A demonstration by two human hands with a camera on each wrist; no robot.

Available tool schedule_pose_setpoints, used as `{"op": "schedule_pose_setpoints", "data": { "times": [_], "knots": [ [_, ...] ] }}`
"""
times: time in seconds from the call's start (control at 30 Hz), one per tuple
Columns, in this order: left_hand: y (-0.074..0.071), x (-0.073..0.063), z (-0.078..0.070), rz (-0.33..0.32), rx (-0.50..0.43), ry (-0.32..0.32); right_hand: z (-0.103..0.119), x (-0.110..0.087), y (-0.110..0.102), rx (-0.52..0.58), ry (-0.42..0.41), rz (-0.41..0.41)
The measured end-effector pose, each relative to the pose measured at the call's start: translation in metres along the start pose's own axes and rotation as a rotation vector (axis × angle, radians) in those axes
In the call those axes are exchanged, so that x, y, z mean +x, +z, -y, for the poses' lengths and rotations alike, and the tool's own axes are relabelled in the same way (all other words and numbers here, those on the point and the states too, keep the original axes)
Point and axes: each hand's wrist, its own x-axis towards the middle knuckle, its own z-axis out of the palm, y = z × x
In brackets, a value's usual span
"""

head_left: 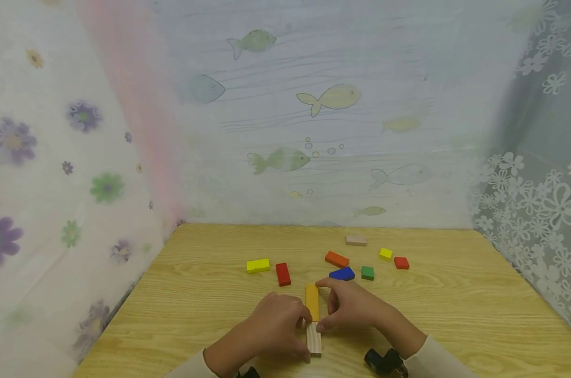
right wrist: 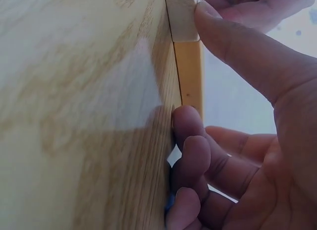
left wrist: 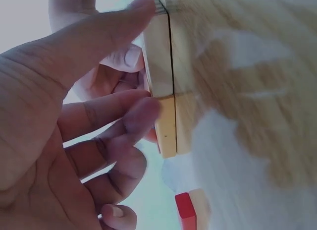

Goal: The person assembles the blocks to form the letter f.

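My left hand relaxed, touching the left side of the plain block, my right hand loosely bent, touching that block and the amber block, the 2 end to end on the table.

The amber block has a dark speck, and the pale wood block at its near end shows streaky grain; beyond it to the left are a yellow block and a red block; beyond it to the right are a blue block, an orange-red block, a green block, a small yellow block, a small red block and a pinkish-beige block. The bench beneath it is honey-coloured with brown grain; the backdrop behind it is bluish-white with green, yellow and bluish fish; the cloth to its left is white with purple and green flowers, the cloth to its right grey with white ones.
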Motion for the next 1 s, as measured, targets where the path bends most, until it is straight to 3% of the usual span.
{"op": "schedule_pose_setpoints", "data": {
  "times": [0.27,0.67,1.0],
  "knots": [
    [-0.001,-0.001,0.008,-0.042,-0.071,0.042,-0.002,0.0,0.0,-0.004,0.009,-0.002],
    [-0.004,0.005,0.018,-0.002,-0.111,-0.019,-0.001,-0.001,-0.003,-0.026,0.02,0.006],
    [-0.01,0.004,0.032,-0.063,-0.097,-0.041,0.003,-0.001,0.0,-0.026,0.014,-0.012]
  ]
}}
